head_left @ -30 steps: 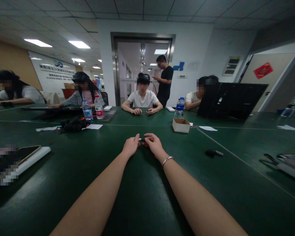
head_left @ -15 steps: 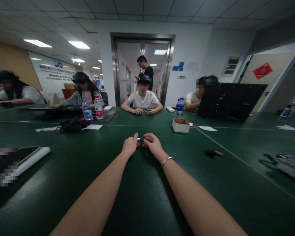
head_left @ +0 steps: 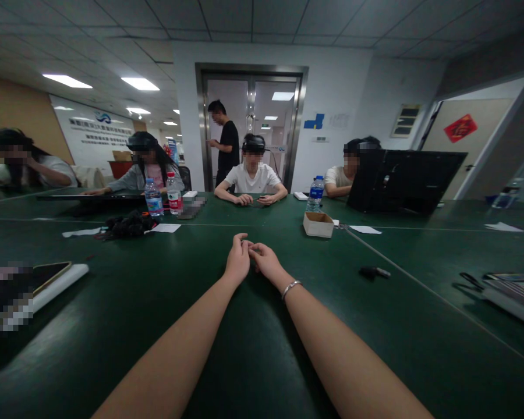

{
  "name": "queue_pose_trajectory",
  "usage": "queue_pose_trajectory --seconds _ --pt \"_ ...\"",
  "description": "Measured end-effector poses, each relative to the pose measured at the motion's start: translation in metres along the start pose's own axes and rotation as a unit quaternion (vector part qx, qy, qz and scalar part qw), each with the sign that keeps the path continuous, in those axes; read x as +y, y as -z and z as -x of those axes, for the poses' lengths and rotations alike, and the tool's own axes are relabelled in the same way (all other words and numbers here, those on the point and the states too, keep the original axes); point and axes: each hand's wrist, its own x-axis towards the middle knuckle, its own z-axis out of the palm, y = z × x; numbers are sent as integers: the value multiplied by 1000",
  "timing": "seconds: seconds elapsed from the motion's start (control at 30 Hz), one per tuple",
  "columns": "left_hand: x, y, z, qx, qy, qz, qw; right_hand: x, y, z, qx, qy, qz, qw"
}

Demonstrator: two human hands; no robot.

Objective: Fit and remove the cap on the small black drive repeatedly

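Two hands meet on the green table (head_left: pixel 253 349), fingertips pressed together. Left hand (head_left: pixel 239 258): fingers curled, thumb up, pinching at the point of contact. Right hand (head_left: pixel 264 261): fingers bunched toward the left, bracelet (head_left: pixel 290 286) at the wrist. Item between the fingertips: hidden (cannot tell what it is). Cardboard box (head_left: pixel 318 224): beyond the hands, to the right. Small dark object (head_left: pixel 374 272): on the table, well right of the hands. Water bottle (head_left: pixel 315 194): behind the box.

Table: I see a long dark green table (head_left: pixel 113 302).
Door: steel-framed glass doors (head_left: pixel 251 125) ahead in a white wall.
Light: ceiling panels (head_left: pixel 140 83) glow at left.
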Motion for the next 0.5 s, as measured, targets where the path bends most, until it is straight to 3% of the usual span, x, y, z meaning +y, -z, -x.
queue_pose_trajectory --seconds 0.1,0.2,0.27,0.33,0.4,0.5 --pt "-1 10 3 -3 37 -93 995 1 -4 3 -16 23 13 1000" --pt "-2 31 5 12 55 -246 968 1 4 5 19 15 -2 1000" --pt "-5 58 6 5 54 -359 932 -2 22 7 44 11 29 999" --pt "-12 100 8 -6 71 -443 894 -9 53 14 74 41 145 986" --pt "-21 153 13 -4 110 -511 852 -18 95 25 130 76 323 934" --pt "-35 235 27 51 219 -588 777 -25 166 49 220 30 552 804"
